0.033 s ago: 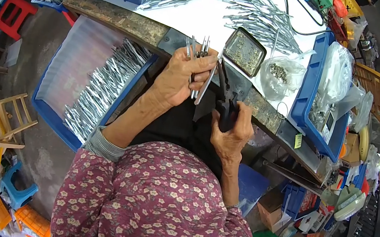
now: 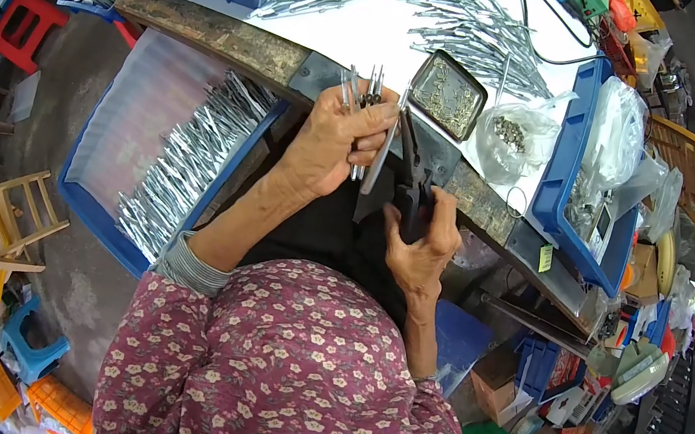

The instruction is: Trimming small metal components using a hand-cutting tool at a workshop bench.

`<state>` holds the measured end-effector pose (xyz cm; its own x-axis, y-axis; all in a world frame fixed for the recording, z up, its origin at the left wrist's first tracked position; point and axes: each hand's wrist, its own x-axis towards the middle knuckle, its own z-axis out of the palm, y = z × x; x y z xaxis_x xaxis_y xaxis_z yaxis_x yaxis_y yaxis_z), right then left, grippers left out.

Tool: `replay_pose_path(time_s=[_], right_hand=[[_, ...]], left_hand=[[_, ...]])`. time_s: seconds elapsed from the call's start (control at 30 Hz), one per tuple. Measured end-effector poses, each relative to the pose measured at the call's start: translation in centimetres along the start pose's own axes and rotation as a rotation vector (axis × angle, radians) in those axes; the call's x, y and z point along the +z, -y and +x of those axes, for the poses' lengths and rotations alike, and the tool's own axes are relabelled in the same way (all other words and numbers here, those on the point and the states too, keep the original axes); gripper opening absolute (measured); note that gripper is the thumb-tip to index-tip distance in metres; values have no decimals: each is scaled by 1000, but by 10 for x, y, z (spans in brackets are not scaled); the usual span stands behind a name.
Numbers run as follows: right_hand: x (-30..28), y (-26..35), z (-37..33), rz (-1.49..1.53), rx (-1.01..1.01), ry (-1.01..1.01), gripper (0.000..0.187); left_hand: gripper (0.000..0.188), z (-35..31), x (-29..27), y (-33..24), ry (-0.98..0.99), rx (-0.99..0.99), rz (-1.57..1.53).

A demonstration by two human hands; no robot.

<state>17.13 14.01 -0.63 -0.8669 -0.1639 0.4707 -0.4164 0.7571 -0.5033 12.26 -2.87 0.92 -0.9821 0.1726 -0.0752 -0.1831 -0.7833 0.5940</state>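
My left hand [image 2: 330,142], in front of the table edge, is closed around several thin silver metal strips [image 2: 374,82], their ends sticking up past the fingers. One longer strip [image 2: 379,163] slants down on the right side of these fingers. In my right hand [image 2: 425,247] is a pair of pliers [image 2: 408,198] with dark handles, fingers wrapped round them. The jaws point up beside the long strip near my left fingertips; whether they grip it is hard to make out. Just beyond, a shallow dark tin [image 2: 482,103] holds small metal parts.
Loose strips [image 2: 470,31] lie on the white tabletop. A plastic bag [image 2: 503,165] of small metal pieces sits right of the tin, before a blue crate [image 2: 557,192]. Below the worn table edge [image 2: 213,31], at left, another blue crate [image 2: 96,210] holds many strips.
My right hand and the pliers have shifted slightly to the left. The lower end of the long strip has swung a little to the right. My left hand stays almost still.
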Motion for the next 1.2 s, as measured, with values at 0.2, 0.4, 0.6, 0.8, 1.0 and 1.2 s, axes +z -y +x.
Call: replay_pose_path(time_s=[0.2,0.4,0.6,0.8,1.0,1.2], right_hand=[[-17,6,5,779,465,423,30],[-28,-3,0,1193,666,547,31],[-41,-18,-14,1334,778,588,39],[-24,-14,-15,1458,813,540,41],[-18,-16,-19,1401,807,515,47],[-12,-11,-23,1322,772,565,37]], left_hand=[[11,-3,7,10,-134,655,1055],[29,12,-1,-9,402,1272,1600],[10,21,6,-15,640,1597,1872],[17,24,-5,-12,488,1197,1711],[10,37,-8,-65,-180,249,893],[17,88,-69,-100,-222,466,1235]])
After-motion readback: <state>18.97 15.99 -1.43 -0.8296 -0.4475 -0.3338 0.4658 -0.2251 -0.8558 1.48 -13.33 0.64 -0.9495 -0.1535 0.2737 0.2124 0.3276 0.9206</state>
